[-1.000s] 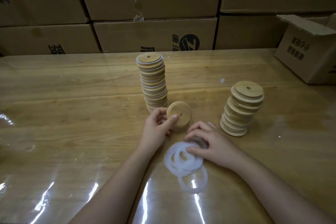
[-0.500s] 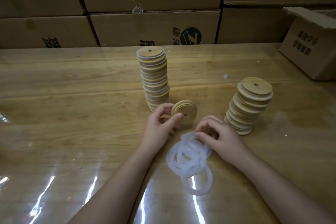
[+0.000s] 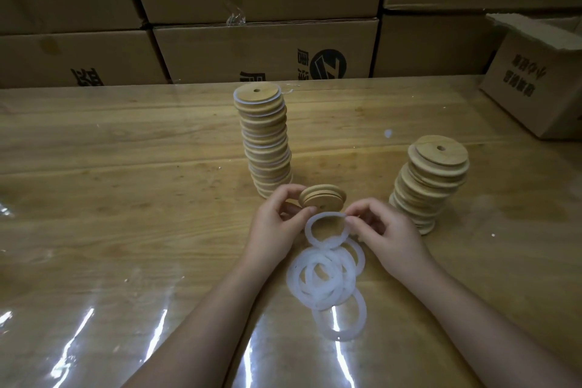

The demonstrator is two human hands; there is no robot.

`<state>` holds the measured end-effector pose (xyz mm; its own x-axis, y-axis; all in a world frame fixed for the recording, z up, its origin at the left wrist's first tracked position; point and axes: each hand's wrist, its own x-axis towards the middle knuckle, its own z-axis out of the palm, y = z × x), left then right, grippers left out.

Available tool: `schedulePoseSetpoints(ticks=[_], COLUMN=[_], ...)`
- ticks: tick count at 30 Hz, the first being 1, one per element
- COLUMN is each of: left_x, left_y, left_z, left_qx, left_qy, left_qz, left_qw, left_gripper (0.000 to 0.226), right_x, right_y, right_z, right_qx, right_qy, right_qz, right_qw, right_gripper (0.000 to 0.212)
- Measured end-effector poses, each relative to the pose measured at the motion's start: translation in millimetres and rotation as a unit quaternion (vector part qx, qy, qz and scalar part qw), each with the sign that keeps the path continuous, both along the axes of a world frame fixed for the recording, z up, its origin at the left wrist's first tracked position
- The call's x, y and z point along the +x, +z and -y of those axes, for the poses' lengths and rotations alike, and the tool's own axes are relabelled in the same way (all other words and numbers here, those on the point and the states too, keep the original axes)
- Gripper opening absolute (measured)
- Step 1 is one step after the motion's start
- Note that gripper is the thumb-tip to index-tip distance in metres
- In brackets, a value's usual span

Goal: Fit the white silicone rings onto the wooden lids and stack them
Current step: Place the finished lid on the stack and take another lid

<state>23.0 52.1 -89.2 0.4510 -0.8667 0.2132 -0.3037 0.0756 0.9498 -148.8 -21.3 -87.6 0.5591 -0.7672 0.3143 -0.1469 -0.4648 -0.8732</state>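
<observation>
A white silicone ring (image 3: pixel 308 228) is pinched by the right hand (image 3: pixel 387 236) above the loose rings (image 3: pixel 293 279) on the table (image 3: pixel 126 198). A wooden lid (image 3: pixel 322 197) is gripped by the left hand (image 3: pixel 277 227) just beside it.

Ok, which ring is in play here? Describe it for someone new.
On the table, look between the tall stack and the short stack. The ring sits just below the lid in the left hand, pinched by the right hand. The other rings lie piled nearer the person; only this one is held.
</observation>
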Motion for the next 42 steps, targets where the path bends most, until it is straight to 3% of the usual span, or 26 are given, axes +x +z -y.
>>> schedulePoseSetpoints(ticks=[6,14,18,21,26,32,42], left_x=[-1,-2,-4,-6,-8,-9,-7], left_y=[-1,-1,-2,-1,-2,-3,-7], left_z=[0,-1,-3,-4,-6,-4,-5], left_qx=[-0.010,-0.039,-0.031,-0.036,-0.036,-0.025,-0.025], left_qy=[0.007,-0.018,-0.027,-0.033,-0.045,-0.027,0.004], left_qz=[0.038,0.110,0.073,0.042,0.097,0.191,0.194], left_qw=[0.999,0.993,0.996,0.998,0.994,0.981,0.981], left_gripper=[0.026,0.032,0.040,0.029,0.004,0.020,0.006], right_x=[1,1,2,1,1,2,2], right_y=[0,-3,-6,-8,-11,-12,-13], right_z=[-1,2,4,6,8,10,10], right_qx=[0.003,-0.027,-0.035,-0.024,-0.003,0.011,-0.008], right_qy=[-0.013,-0.033,-0.026,-0.042,-0.069,-0.077,-0.076], right_qz=[0.028,0.046,0.049,0.048,0.052,0.047,0.054], right_qw=[1.000,0.998,0.998,0.998,0.996,0.996,0.996], right_gripper=[0.008,0.016,0.011,0.011,0.012,0.012,0.018])
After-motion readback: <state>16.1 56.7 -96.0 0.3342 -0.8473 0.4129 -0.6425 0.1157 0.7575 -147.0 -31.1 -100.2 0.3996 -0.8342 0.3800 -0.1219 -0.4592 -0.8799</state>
